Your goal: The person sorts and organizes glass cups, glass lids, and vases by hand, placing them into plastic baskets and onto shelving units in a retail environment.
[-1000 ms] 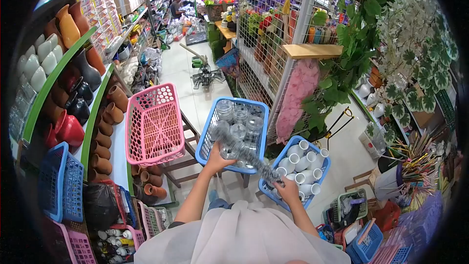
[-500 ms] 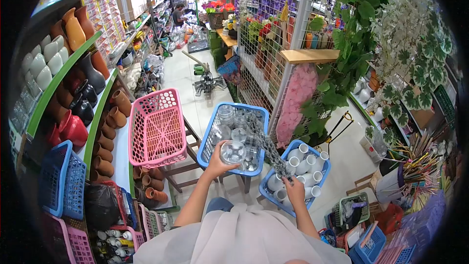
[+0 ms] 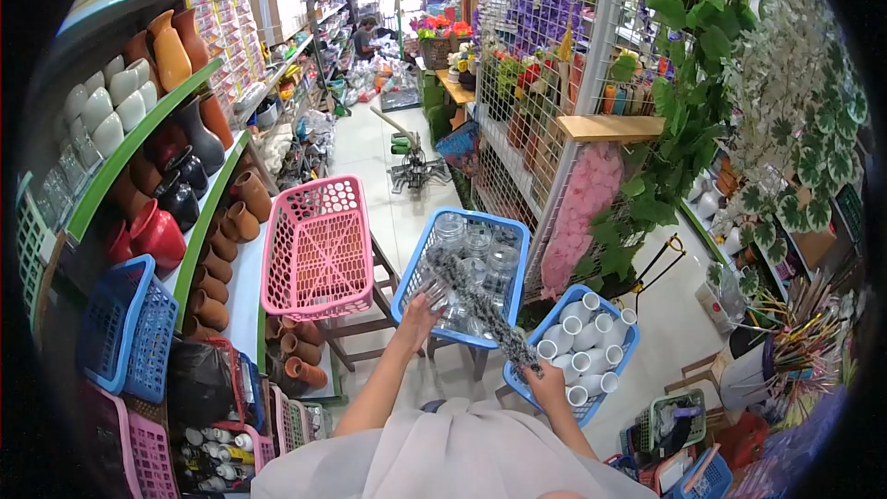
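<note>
In my right hand (image 3: 547, 386) is the handle end of a grey fluffy duster (image 3: 485, 319), which slants up and left across the blue basket (image 3: 525, 263). The duster's far end lies against a clear glass jar (image 3: 432, 290) that my left hand (image 3: 420, 316) grips at the basket's near left side. Part of that jar is hidden behind the fingers and the duster. Several more glass jars (image 3: 502, 259) sit inside the basket. Close to my right hand, a second blue basket (image 3: 631, 344) holds several white vases (image 3: 591, 360).
An empty pink basket (image 3: 274, 268) rests on a wooden stool to the left. Shelves of clay pots (image 3: 215, 266) and red vases (image 3: 157, 233) line the left side. A wire mesh rack (image 3: 545, 139) with artificial flowers stands ahead right. Farther off, a person (image 3: 364, 40) is low by the aisle.
My left hand has lowered the jar slightly toward the basket's near left side. The duster has swung left onto the jar. The whole view has shifted a little.
</note>
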A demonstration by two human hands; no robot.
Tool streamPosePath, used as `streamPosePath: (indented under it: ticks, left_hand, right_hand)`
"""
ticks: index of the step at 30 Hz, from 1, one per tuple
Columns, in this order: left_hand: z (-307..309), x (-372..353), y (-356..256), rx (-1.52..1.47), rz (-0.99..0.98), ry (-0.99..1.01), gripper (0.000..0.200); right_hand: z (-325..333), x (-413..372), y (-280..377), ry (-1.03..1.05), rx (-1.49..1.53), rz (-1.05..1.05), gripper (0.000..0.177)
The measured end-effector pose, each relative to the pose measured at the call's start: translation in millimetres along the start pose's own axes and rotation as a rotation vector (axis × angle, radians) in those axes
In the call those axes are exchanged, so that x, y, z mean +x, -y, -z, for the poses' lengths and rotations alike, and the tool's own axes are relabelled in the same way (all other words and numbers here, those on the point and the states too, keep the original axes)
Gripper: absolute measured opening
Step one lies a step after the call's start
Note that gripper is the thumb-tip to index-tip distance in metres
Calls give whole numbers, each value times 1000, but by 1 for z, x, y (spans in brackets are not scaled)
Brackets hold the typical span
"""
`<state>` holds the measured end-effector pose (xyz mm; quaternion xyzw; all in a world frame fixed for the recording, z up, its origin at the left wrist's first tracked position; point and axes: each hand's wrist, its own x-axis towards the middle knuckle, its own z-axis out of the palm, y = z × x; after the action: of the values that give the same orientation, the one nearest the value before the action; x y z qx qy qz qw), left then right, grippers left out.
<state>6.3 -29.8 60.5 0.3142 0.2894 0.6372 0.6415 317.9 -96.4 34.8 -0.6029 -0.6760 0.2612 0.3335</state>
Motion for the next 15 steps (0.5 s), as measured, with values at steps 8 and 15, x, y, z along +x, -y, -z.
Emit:
streamPosePath:
  ticks: [8,15]
  left_hand:
    - [3,-2,-3,-125,-35,42,78]
    - [-3,-1,-20,-310,-92,-21,80]
  right_hand:
    - [3,0,-6,89,80,-60,39]
    - [-18,1,-16,70,83,-47,40]
